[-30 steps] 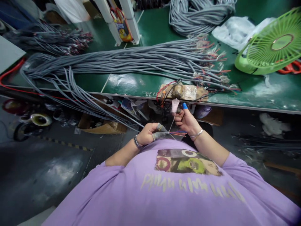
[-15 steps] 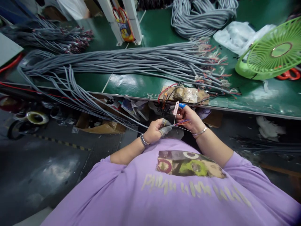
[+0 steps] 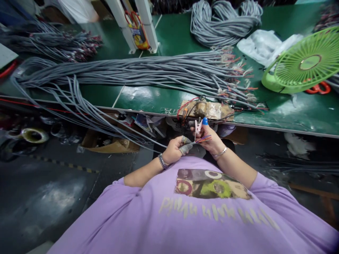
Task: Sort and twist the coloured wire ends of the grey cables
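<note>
Tabletop (image 3: 173, 30) spans ahead. Below its edge, my right hand (image 3: 214, 141) has drawn closer to my left hand (image 3: 173, 150) over the last second, gathering the work at the tip of the grey cable (image 3: 159, 143). My left grips that cable; my right, fingers curled, pinches a pink clip (image 3: 198, 126) beside splayed coloured wires (image 3: 204, 139).

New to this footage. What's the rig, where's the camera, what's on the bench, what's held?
No robot: these are a person's two hands. Every picture comes from one head-worn camera looking forward and down, so the purple shirt fills the bottom. The left hand holds a grey cable near its end, where coloured wires stick out; the right hand holds a small pink clip close by. On the green bench lie bundled grey cables, a cable coil and a green fan.
</note>
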The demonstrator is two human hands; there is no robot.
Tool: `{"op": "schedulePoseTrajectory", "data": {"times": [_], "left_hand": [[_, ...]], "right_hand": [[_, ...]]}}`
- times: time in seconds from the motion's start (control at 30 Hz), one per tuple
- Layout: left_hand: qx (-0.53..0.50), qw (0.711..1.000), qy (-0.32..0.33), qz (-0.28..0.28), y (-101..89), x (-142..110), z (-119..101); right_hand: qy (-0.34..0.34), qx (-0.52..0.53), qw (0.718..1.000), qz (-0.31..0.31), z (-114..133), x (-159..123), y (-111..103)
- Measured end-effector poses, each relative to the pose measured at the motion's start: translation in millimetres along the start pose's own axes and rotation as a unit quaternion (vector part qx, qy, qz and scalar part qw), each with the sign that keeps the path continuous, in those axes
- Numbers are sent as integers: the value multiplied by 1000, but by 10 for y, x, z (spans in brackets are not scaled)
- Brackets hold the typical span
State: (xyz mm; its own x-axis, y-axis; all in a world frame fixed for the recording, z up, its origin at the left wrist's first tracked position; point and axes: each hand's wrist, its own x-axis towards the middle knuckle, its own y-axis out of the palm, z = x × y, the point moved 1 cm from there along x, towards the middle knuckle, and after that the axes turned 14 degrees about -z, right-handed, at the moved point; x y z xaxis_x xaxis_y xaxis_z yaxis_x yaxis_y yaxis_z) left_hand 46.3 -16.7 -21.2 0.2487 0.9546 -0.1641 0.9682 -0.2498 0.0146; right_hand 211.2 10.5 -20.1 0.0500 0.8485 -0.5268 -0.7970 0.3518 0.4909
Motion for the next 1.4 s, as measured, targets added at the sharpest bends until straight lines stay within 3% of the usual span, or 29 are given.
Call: {"op": "schedulePoseTrajectory", "data": {"times": [0.1,0.23,0.43,0.67,0.83,1.0,1.13,1.23,1.33,1.4], "left_hand": [[6,1000,-4,5,3,-5,23],[14,1000,-24,8,18,-7,36],[24,999,-31,6,18,-22,19],[43,998,35,42,-72,-158,-6],[155,981,86,76,-224,-249,183],[331,933,138,21,-443,-92,335],[301,943,143,-16,-586,107,108],[283,942,168,-64,-642,353,-205],[322,901,256,-140,-648,753,-525],[397,856,303,-136,-614,1089,-694]], "right_hand": [[47,45,998,4,36,6,29],[50,71,996,-20,39,11,49],[62,78,995,-1,-17,16,23],[70,75,995,11,-53,0,-74],[67,64,996,-1,-93,-16,-169],[45,32,995,-79,-130,18,-285],[-22,-50,989,-134,-178,49,-391],[-83,-138,978,-131,-251,87,-493],[-148,-286,942,-94,-321,151,-600],[-221,-408,885,-40,-342,178,-643]]}}
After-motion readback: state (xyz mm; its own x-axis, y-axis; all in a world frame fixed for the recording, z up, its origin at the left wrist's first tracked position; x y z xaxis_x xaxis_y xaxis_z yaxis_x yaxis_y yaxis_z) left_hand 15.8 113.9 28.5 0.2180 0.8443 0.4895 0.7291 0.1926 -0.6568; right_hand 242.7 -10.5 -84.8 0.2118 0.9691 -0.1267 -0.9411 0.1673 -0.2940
